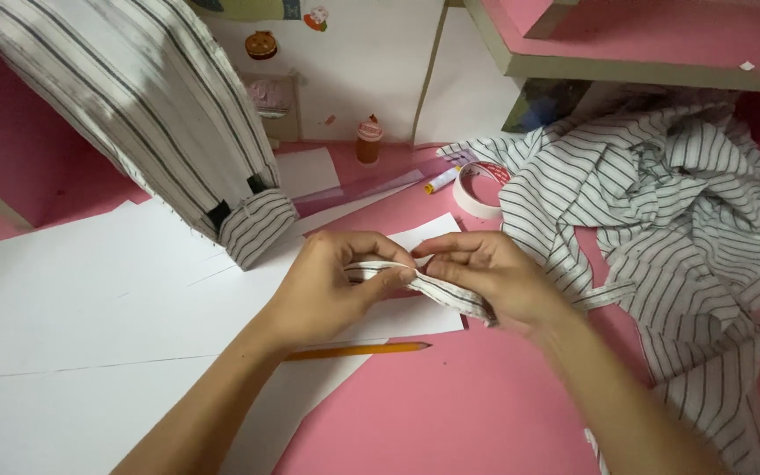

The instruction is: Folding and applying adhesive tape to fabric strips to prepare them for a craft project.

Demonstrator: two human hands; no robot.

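A narrow striped fabric strip [415, 283] is pinched between both hands, left hand [327, 286] and right hand [485, 281], above white paper [90, 299] on the pink tabletop [450, 405]. The strip is seen partly folded; the striped cloth [661, 211] at right lies unworked, and a pencil [358, 350] is left nearby.

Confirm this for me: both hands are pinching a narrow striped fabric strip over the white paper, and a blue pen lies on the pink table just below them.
Not quite. The head view shows a yellow pencil, not a blue pen. The rest holds: left hand and right hand pinch the striped fabric strip over the white paper on the pink table.
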